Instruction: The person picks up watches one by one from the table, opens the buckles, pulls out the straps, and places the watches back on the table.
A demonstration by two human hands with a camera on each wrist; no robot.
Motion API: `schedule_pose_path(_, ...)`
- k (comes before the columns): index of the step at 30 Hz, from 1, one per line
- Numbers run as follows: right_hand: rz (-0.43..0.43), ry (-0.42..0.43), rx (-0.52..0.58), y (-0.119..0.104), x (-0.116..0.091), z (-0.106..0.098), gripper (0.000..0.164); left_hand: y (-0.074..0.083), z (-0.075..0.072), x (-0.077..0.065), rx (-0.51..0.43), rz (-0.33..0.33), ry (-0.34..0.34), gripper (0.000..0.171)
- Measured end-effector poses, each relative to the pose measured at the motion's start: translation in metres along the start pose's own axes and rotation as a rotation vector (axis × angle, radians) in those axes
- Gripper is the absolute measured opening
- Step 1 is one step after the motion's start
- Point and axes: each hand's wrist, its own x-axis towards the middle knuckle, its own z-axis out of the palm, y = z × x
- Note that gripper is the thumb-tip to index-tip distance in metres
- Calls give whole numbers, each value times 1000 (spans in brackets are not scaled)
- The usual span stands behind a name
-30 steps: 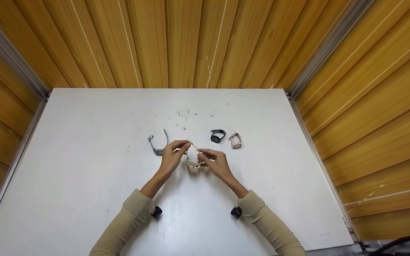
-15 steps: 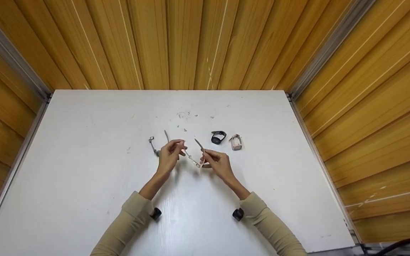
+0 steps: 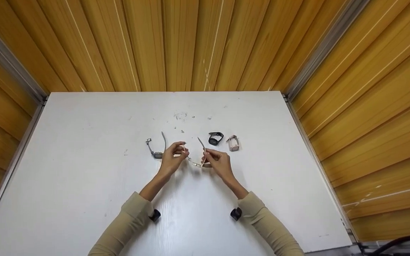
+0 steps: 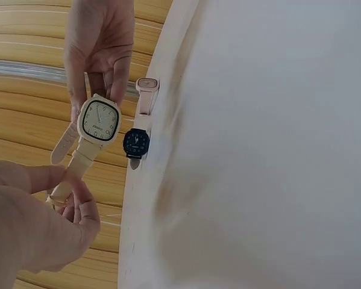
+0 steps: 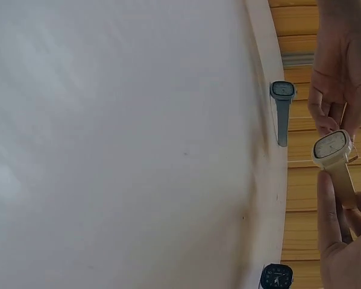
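A cream wristwatch (image 4: 99, 120) with a squarish dial hangs between both hands, its strap undone, above the table. My left hand (image 3: 171, 160) pinches the buckle-end strap between thumb and fingers. The other strap is held between the thumb and fingers of my right hand (image 3: 219, 163), its free tip sticking up past them. In the right wrist view the watch case (image 5: 332, 146) shows tilted, close to the fingertips. Part of the buckle is hidden by the left fingers. Just left of the left hand lies a grey watch (image 3: 158, 155) with its strap spread.
Beyond the right hand, a black watch (image 3: 215, 139) and a pink watch (image 3: 234, 144) rest on the white table (image 3: 84, 170) with straps looped. Small dark marks dot the table's far part. Wood-patterned walls (image 3: 180, 46) stand behind and at both sides.
The cream watch's strap has gone from a near-closed loop to two separated ends. The left hand shifted slightly left with the buckle end; the right hand keeps its strap. The other watches stay put.
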Motion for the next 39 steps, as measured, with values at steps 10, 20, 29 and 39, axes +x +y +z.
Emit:
schedule_pose_path(10, 28, 30, 59, -7, 25, 9, 37, 7, -8, 19, 170, 36, 37, 36)
schedule_pose_path(20, 34, 45, -11, -5, 53, 24, 31, 9, -15, 43, 273, 75, 94, 35)
schedule_pose_path(29, -26, 59, -181, 4, 64, 36, 23, -3, -16, 57, 365, 128, 124, 24)
schedule_pose_path(39, -44, 116, -367, 16, 74, 45, 16, -12, -15, 63, 546, 140, 133, 23)
